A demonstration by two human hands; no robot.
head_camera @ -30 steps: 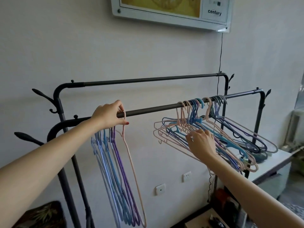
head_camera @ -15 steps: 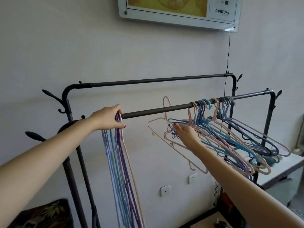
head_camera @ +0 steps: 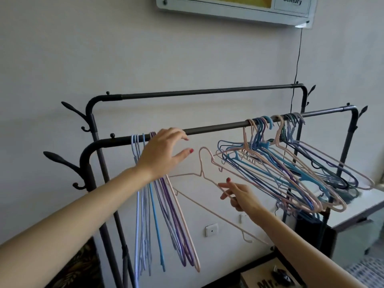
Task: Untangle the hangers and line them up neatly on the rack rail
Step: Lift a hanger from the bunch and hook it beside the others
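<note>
A dark metal rack has a near rail [head_camera: 218, 127] running left to right. On its left part several blue, lilac and purple hangers [head_camera: 153, 215] hang straight, side by side. On its right part a tangled bunch of pink, blue and purple hangers [head_camera: 291, 173] fans out to the right. My right hand [head_camera: 241, 196] pinches the shoulder of a single pink hanger [head_camera: 205, 161], held off the rail between the two groups, its hook pointing up. My left hand [head_camera: 164, 154] is open, fingers spread, just in front of the rail beside the straight group.
A second, higher rail [head_camera: 197, 93] runs behind. Coat hooks [head_camera: 72, 109] stick out at the rack's left end. A white cabinet top [head_camera: 357, 206] stands at the right, a cardboard box [head_camera: 268, 277] lies on the floor, and a framed panel [head_camera: 234, 9] with a cable hangs on the wall.
My right hand pulled one pink hanger out of the tangled bunch and carried it left and down, off the rail. My left hand let go of the rail and opened.
</note>
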